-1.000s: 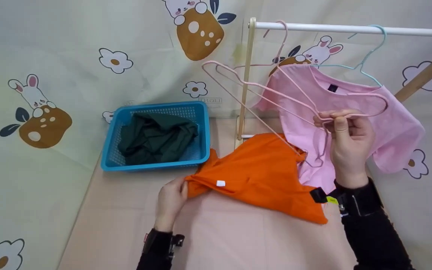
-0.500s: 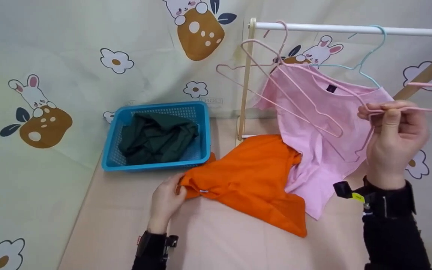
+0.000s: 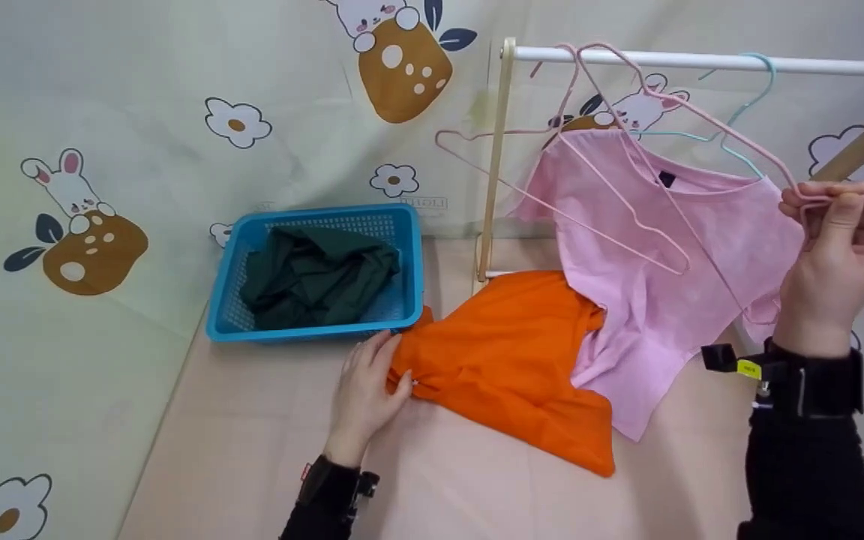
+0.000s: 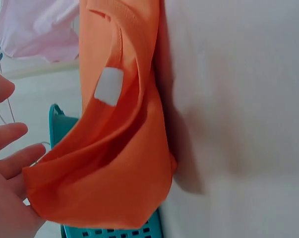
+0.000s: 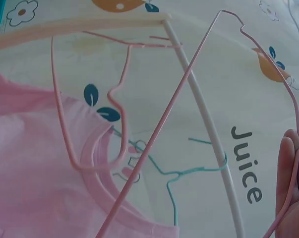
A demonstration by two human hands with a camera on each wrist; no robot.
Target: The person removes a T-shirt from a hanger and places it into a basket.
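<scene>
An orange shirt (image 3: 507,360) lies on the pink cloth surface. At its left end, my left hand (image 3: 364,394) touches the neckline with fingers spread and fairly straight; a white tag (image 4: 109,85) shows inside the collar in the left wrist view. My right hand (image 3: 848,255) pinches a pink wire hanger (image 3: 724,131) at the base of its hook, at the right of the head view. The hanger is held up in front of the rack, its frame reaching left, and its hook is partly out of frame. A pink T-shirt (image 3: 627,225) hangs on a teal hanger (image 3: 771,71) behind it.
A white rail (image 3: 837,66) on wooden posts (image 3: 496,165) carries the teal hanger and another pink hanger (image 3: 574,82). At the back left stands a blue basket (image 3: 312,332) holding a dark green garment (image 3: 319,270). A patterned sheet (image 3: 102,375) hangs behind and to the left.
My right hand has carried the pink hanger right and slightly up, away from the orange shirt. My left hand has loosened from its grip and spread its fingers at the shirt's neckline.
</scene>
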